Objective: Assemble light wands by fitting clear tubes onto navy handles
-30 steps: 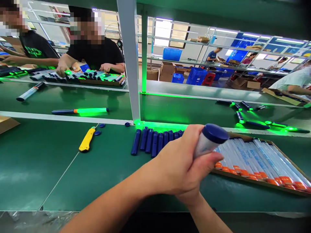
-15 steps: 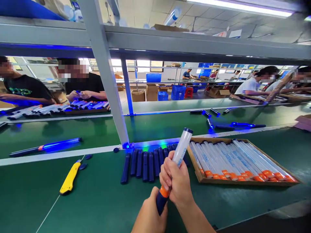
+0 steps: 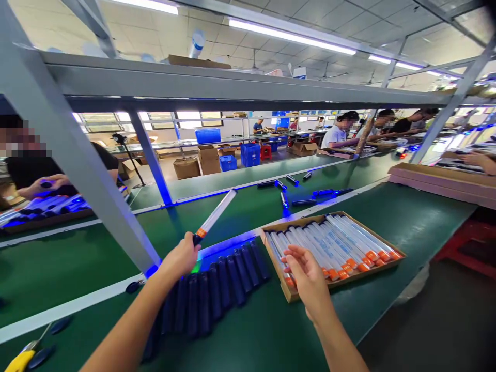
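Note:
My left hand [image 3: 186,254] grips the dark handle end of a clear tube [image 3: 217,212] with an orange band, held tilted over the green bench. Below it, several dark blue handles [image 3: 220,289] lie side by side. My right hand [image 3: 306,271], fingers apart and holding nothing, hovers at the left edge of a cardboard tray [image 3: 292,297]. Clear tubes with orange ends [image 3: 329,243] fill that tray.
A yellow knife [image 3: 21,360] lies at the lower left near dark caps [image 3: 42,356]. A metal post [image 3: 96,181] rises at left. Lit and dark pieces [image 3: 304,201] lie beyond the divider. A pink box [image 3: 442,183] stands right; a co-worker's hand [image 3: 478,161] is there.
My hands have separated. My left hand has moved left and forward with the tube; my right hand has let go and is over the tray. The view has turned right.

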`<state>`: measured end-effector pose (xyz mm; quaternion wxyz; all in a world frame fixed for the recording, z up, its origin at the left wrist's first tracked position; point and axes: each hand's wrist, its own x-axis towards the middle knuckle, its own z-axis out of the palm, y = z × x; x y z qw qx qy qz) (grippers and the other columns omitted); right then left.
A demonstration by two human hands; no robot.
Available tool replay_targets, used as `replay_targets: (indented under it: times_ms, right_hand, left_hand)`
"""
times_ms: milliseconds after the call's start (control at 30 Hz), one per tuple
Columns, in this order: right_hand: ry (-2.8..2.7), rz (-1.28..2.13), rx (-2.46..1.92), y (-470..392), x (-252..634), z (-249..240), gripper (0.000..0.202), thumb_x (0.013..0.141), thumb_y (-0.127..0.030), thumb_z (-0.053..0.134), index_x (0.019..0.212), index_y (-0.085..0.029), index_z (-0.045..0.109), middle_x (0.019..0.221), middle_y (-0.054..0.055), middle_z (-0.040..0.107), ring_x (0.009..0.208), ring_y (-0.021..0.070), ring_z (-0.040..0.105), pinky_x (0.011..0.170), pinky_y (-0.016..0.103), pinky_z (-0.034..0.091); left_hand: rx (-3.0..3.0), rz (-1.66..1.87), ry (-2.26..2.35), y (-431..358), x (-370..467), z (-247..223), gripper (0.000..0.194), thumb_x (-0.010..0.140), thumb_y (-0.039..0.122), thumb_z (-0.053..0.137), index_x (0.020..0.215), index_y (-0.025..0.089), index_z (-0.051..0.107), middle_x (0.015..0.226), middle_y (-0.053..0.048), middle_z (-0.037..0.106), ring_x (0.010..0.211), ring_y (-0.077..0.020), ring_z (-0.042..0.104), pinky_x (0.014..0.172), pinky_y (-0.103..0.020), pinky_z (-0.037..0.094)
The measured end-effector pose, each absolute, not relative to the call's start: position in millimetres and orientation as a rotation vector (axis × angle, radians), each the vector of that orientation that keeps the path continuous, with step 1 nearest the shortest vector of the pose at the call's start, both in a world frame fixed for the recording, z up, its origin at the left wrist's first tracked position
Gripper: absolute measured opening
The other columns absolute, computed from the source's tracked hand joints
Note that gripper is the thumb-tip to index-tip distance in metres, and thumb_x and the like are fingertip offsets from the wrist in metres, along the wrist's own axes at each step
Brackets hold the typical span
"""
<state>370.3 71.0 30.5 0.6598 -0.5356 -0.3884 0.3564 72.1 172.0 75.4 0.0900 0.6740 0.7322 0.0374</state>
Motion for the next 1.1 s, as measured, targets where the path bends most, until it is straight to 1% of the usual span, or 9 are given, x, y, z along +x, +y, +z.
replay_targets:
  times_ms: [133, 300, 433, 533, 600, 733, 867, 967, 1100]
  right_hand:
    - [-0.983, 0.612, -1.326, 71.9, 412.4, 25.5, 0.043, 0.084, -0.057, 0.064, 0.104, -0.02, 0.066, 0.103, 0.01, 0.071, 0.094, 0.0266, 0.068, 0.08, 0.042, 0.056]
    - [-1.002, 0.349, -1.507, 77.9, 462.2, 11.9, 0.036, 0.091, -0.053, 0.055, 0.101, -0.021, 0.067, 0.1, 0.011, 0.073, 0.088, 0.0266, 0.069, 0.077, 0.041, 0.057]
    - [-1.174, -0.076, -1.713, 92.8, 515.3, 3.6, 0.029, 0.096, -0.044, 0.049, 0.102, -0.02, 0.065, 0.101, 0.012, 0.071, 0.088, 0.0266, 0.067, 0.079, 0.041, 0.055]
    - [-1.314, -0.461, -1.859, 107.7, 562.9, 5.8, 0.027, 0.097, -0.034, 0.046, 0.105, -0.016, 0.064, 0.104, 0.016, 0.07, 0.099, 0.0306, 0.064, 0.09, 0.046, 0.051]
    - [-1.355, -0.615, -2.046, 117.0, 592.1, 5.3, 0.027, 0.096, -0.029, 0.046, 0.11, -0.014, 0.064, 0.108, 0.018, 0.07, 0.1, 0.0335, 0.064, 0.087, 0.048, 0.051]
    - [-1.502, -0.62, -2.408, 132.4, 628.1, -8.6, 0.026, 0.094, -0.021, 0.045, 0.103, -0.013, 0.068, 0.101, 0.019, 0.071, 0.092, 0.035, 0.065, 0.077, 0.046, 0.051]
    - [-1.607, -0.543, -2.37, 150.0, 633.0, -11.2, 0.029, 0.095, -0.025, 0.047, 0.111, -0.013, 0.068, 0.107, 0.017, 0.071, 0.099, 0.0337, 0.065, 0.084, 0.045, 0.051]
    - [-1.669, -0.377, -2.246, 175.6, 623.6, 13.7, 0.033, 0.097, -0.03, 0.046, 0.118, -0.014, 0.066, 0.114, 0.015, 0.07, 0.108, 0.0314, 0.063, 0.09, 0.042, 0.049]
    - [-1.954, -0.185, -2.123, 233.3, 601.8, 54.0, 0.034, 0.099, -0.028, 0.043, 0.124, -0.017, 0.062, 0.121, 0.014, 0.067, 0.113, 0.0267, 0.06, 0.094, 0.035, 0.046]
  left_hand:
    - [1.977, -0.054, 2.337, 242.8, 54.1, 60.2, 0.031, 0.098, 0.035, 0.056, 0.122, 0.015, 0.059, 0.115, -0.009, 0.067, 0.1, -0.0218, 0.066, 0.088, -0.043, 0.055]
    - [2.127, -0.131, 2.345, 301.5, 70.6, 49.2, 0.032, 0.096, 0.035, 0.061, 0.12, 0.015, 0.062, 0.122, -0.01, 0.064, 0.11, -0.0253, 0.063, 0.094, -0.049, 0.053]
    - [2.534, -0.006, 1.948, 355.6, 145.6, 35.9, 0.042, 0.097, 0.033, 0.059, 0.135, 0.018, 0.054, 0.138, -0.012, 0.056, 0.123, -0.0283, 0.057, 0.102, -0.052, 0.049]
    - [2.785, 0.079, 1.525, 392.4, 220.0, 25.0, 0.049, 0.096, 0.03, 0.06, 0.143, 0.021, 0.047, 0.15, -0.012, 0.046, 0.133, -0.0306, 0.049, 0.107, -0.055, 0.044]
    - [2.887, 0.1, 1.286, 410.1, 262.6, 19.0, 0.051, 0.095, 0.029, 0.061, 0.144, 0.023, 0.047, 0.155, -0.011, 0.041, 0.137, -0.0319, 0.044, 0.11, -0.056, 0.041]
    - [2.965, 0.072, 1.053, 430.5, 310.0, 9.0, 0.043, 0.094, 0.029, 0.064, 0.134, 0.02, 0.056, 0.149, -0.011, 0.047, 0.135, -0.0316, 0.047, 0.108, -0.056, 0.043]
    - [2.969, 0.031, 1.0, 438.1, 307.3, 4.6, 0.031, 0.094, 0.032, 0.064, 0.12, 0.016, 0.064, 0.136, -0.01, 0.058, 0.126, -0.0287, 0.054, 0.104, -0.053, 0.046]
    - [2.97, 0.048, 0.992, 438.6, 284.8, 9.5, 0.029, 0.094, 0.031, 0.063, 0.12, 0.017, 0.064, 0.135, -0.01, 0.059, 0.127, -0.0283, 0.053, 0.107, -0.054, 0.043]
    - [2.978, 0.113, 1.07, 428.2, 252.9, 25.4, 0.041, 0.088, 0.007, 0.055, 0.127, 0.019, 0.06, 0.14, -0.01, 0.057, 0.14, -0.026, 0.042, 0.119, -0.048, 0.028]
